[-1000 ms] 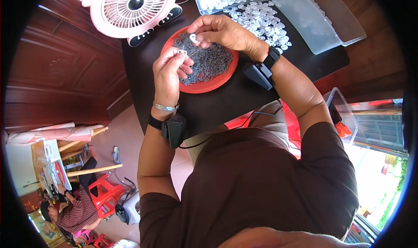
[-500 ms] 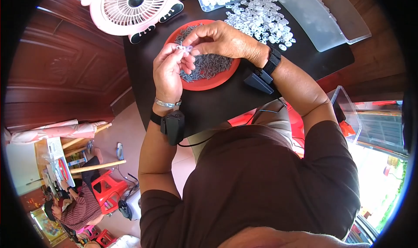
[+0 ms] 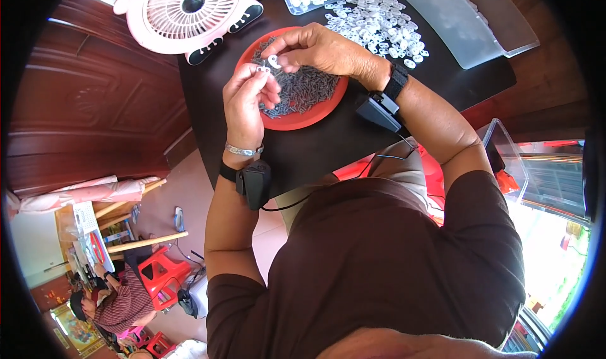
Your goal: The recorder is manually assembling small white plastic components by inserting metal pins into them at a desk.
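Observation:
Both hands meet over a red round plate (image 3: 328, 114) heaped with small grey screw-like pieces (image 3: 306, 91). Between my left hand's (image 3: 243, 103) thumb and fingertips sits a small white plastic piece (image 3: 264, 70), partly covered by the fingers. My right hand (image 3: 325, 53) pinches another white plastic piece (image 3: 273, 61), which shows a rounded end with a hole. A narrow gap separates the two pieces. To the right of the plate spreads a pile of similar white oval pieces with holes (image 3: 379, 24).
A pink fan (image 3: 192, 4) stands at the table's far left. Behind the pile is a clear bin (image 3: 297, 5) of white pieces; a translucent tray (image 3: 448, 28) lies at far right. Cabled black devices (image 3: 255, 185) are strapped to my wrists. Another person (image 3: 120, 299) sits at lower left.
My hands have drawn slightly apart. The white pieces, close together between my fingertips before, now show separately, one in each hand.

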Tool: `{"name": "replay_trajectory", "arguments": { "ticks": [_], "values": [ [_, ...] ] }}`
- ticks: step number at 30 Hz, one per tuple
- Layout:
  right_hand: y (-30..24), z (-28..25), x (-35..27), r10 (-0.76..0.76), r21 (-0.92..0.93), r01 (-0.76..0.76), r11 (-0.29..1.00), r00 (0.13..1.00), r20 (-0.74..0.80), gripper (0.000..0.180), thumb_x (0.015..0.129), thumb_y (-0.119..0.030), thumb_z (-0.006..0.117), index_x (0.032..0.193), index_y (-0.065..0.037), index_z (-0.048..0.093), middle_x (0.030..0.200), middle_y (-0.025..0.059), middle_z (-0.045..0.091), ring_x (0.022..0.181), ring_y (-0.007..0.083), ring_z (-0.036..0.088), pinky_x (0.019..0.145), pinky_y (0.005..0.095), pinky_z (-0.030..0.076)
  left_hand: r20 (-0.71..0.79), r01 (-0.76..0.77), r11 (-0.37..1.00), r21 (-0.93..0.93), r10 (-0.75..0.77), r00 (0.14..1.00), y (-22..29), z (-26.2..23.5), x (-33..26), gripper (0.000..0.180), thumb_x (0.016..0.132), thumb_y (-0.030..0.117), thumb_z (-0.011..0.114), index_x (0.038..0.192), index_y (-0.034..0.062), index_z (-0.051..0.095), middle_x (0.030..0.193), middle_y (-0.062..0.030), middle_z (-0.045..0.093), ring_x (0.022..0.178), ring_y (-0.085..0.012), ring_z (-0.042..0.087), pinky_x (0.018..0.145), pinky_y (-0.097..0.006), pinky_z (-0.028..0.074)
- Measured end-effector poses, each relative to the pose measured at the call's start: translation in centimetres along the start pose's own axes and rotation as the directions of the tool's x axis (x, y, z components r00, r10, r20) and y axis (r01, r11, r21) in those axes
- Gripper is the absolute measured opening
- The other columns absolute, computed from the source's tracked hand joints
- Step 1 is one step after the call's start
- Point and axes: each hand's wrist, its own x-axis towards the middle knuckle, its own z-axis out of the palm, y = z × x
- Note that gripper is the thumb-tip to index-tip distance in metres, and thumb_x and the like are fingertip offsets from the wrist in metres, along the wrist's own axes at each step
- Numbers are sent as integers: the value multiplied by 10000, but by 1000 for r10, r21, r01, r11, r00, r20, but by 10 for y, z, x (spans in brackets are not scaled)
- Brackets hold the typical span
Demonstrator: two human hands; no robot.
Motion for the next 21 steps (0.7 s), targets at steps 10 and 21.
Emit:
{"name": "replay_trajectory", "arguments": {
  "ticks": [10,21],
  "values": [
    [2,-6,2,30,83,-28,996,999,-26,193,873,-99,633,1045,-12,636,887,12,630,744,62,548,689,195,471,-41,-5,972,236,16,999,-2,1,-1,192,902,162,491,755,51,546,628,11,511,513,-53,459,467,-178,323],
    [0,-7,1,18,70,-18,997,1000,-7,203,868,-114,643,1048,-22,645,883,10,644,743,57,558,693,193,478,-40,-3,975,223,12,999,0,2,-2,162,887,132,509,758,40,542,645,5,509,538,-54,454,478,-187,343]
  ]
}}
